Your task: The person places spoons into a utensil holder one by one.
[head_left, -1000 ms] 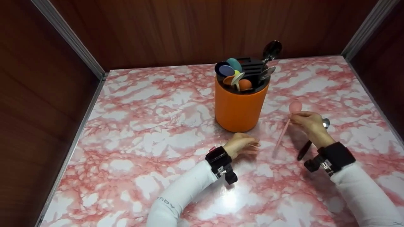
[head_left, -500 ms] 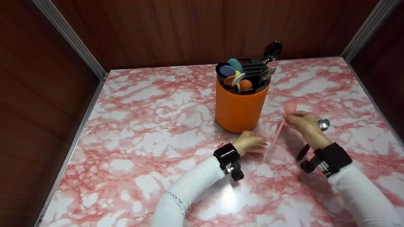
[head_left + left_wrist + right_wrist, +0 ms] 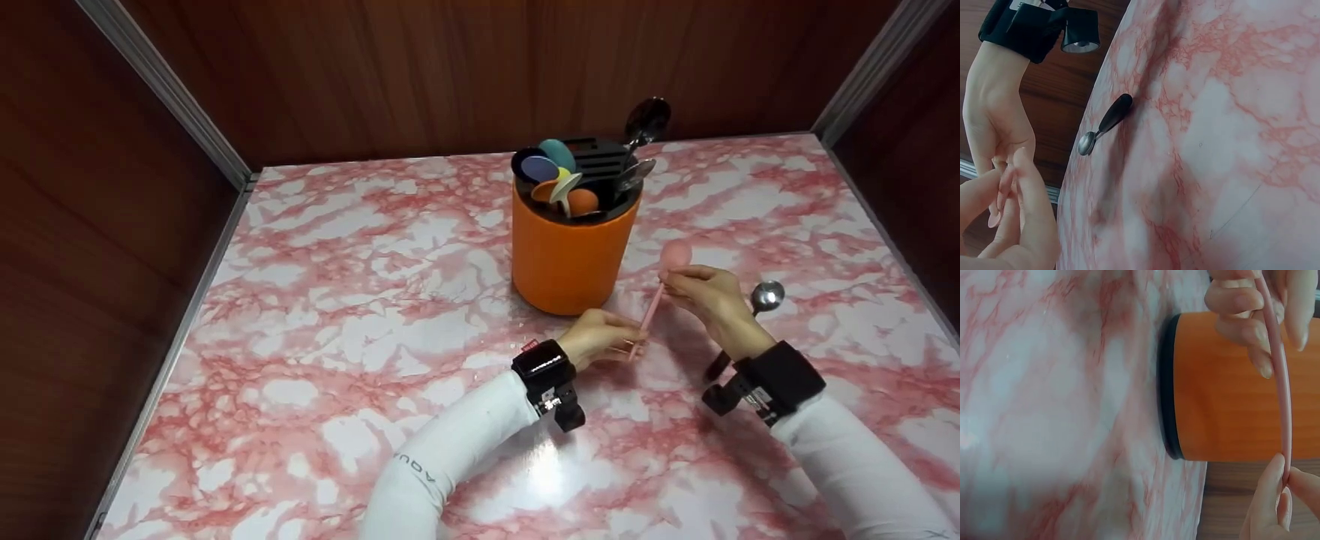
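Observation:
A pink spoon [image 3: 654, 307] with a round head and a thin handle slants between the hands. High on its handle, just below the head, my right hand [image 3: 709, 300] pinches it with thumb and fingertips. Around the lower end my left hand [image 3: 600, 336] has its fingers curled, the handle passing between fingers and thumb. From the right wrist side, the spoon handle [image 3: 1279, 377] runs from the left fingers [image 3: 1244, 332] to the right fingertips. The left wrist view has the spoon's head [image 3: 995, 218] mostly hidden behind fingers.
An orange utensil holder [image 3: 570, 259] stands just behind the left hand, filled with several colored spoons and metal utensils. A metal spoon with a black handle [image 3: 766, 297] lies on the marbled table [image 3: 360, 285] beneath the right wrist. Dark wood panels [image 3: 420, 75] enclose the back and sides.
My right hand has brought the pink spoon leftward. My left hand has moved right, and its fingers have gone from apart to around the handle's lower end.

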Action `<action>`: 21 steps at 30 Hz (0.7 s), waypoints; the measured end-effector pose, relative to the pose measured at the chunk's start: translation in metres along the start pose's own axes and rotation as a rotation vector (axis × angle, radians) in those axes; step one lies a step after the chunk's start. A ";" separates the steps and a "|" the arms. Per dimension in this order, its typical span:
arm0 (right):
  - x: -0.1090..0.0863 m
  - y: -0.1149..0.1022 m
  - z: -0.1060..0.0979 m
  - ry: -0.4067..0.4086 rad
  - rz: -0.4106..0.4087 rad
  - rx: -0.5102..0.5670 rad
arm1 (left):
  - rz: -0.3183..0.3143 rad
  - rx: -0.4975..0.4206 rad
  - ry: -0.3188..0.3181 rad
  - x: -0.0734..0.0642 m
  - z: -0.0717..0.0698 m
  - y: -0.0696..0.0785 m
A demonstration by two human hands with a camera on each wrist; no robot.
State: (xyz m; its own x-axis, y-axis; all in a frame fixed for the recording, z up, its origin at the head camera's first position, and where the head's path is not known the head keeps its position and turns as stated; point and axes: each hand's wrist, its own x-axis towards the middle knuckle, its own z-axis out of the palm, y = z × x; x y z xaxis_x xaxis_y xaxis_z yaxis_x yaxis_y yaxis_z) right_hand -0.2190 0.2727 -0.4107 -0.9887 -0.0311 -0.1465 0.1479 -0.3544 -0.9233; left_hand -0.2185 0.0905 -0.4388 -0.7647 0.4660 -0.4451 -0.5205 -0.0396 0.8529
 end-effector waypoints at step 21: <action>-0.005 -0.027 0.003 -0.061 0.156 0.051 | 0.092 0.107 0.002 -0.015 0.005 0.019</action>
State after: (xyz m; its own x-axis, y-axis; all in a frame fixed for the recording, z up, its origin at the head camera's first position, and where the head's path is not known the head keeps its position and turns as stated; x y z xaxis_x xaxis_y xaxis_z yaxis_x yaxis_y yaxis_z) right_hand -0.2177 0.2798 -0.3843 -0.9535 -0.1460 -0.2636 0.3003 -0.3879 -0.8714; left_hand -0.2149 0.0877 -0.4150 -0.8084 0.4628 -0.3638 -0.4046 0.0122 0.9144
